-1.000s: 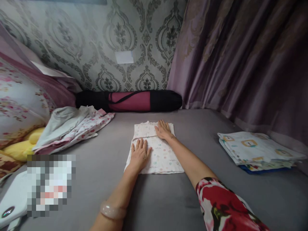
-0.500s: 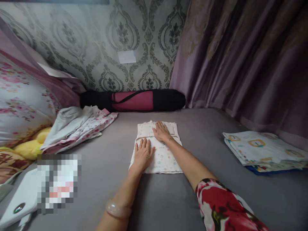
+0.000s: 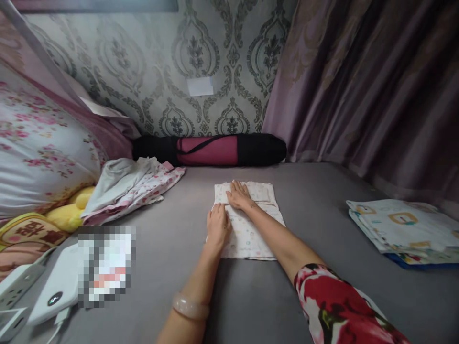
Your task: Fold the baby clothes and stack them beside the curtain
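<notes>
A small cream cloth with coloured dots (image 3: 256,234) lies folded on the grey bed sheet (image 3: 315,210) in front of me. My left hand (image 3: 217,224) rests on its left edge with the fingers together and curled down onto the fabric. My right hand (image 3: 239,195) lies flat across the cloth's far folded part, fingers stretched out. A pale bangle sits on my left wrist, and a red floral sleeve covers my right upper arm.
A stack of folded printed cloths (image 3: 401,229) lies at the right. Loose garments (image 3: 132,186) are heaped at the left beside floral pillows (image 3: 43,153). A rolled black-and-maroon mat (image 3: 211,149) lies along the wall. A white power bank (image 3: 53,296) sits at the near left.
My left hand has slid toward the cloth's left edge and its fingers have drawn together. The right hand stays on the far fold. The view has shifted left.
</notes>
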